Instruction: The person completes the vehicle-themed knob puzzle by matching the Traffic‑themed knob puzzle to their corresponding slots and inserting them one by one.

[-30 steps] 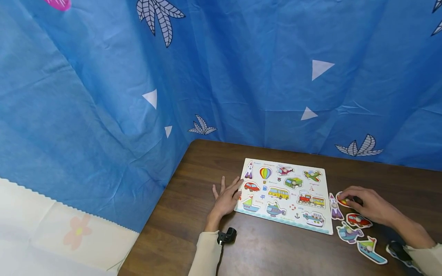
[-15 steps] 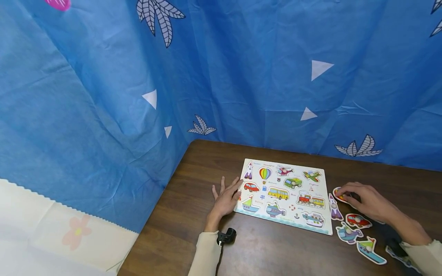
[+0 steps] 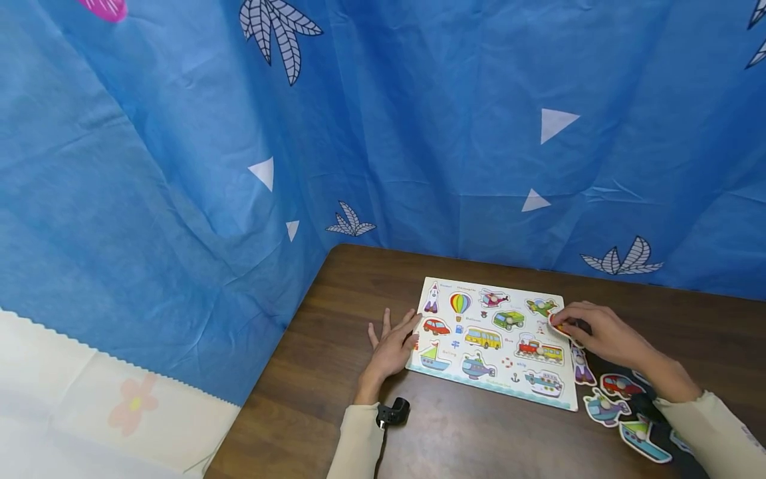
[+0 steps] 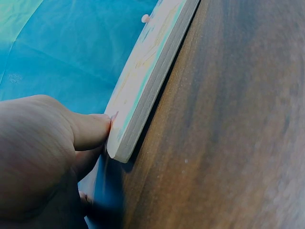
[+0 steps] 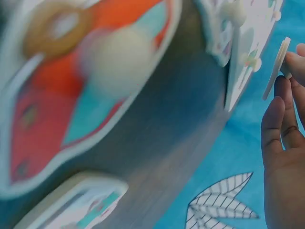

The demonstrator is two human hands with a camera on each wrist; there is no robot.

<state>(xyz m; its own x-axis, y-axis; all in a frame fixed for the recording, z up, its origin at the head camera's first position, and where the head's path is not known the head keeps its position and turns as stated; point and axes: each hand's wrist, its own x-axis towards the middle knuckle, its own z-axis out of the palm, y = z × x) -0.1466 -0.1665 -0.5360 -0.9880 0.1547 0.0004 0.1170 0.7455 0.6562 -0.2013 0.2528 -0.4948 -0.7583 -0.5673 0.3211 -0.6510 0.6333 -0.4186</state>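
Note:
A white puzzle board with printed vehicle pictures lies on the table, with knobs standing up from it. My left hand rests at its left edge, fingers spread; the thumb touches the near corner. My right hand pinches a small, rounded red-and-yellow puzzle piece over the board's right edge. In the right wrist view this puzzle piece is edge-on, clear of the board, its picture hidden.
Right of the board lie a rocket piece, a red car piece, a submarine piece and a sailboat piece. More are partly hidden under the right forearm. A blue curtain hangs behind the wooden table.
My right hand has moved left with the puzzle piece, from beside the loose pieces to the board's right edge. The left hand and the board stay put.

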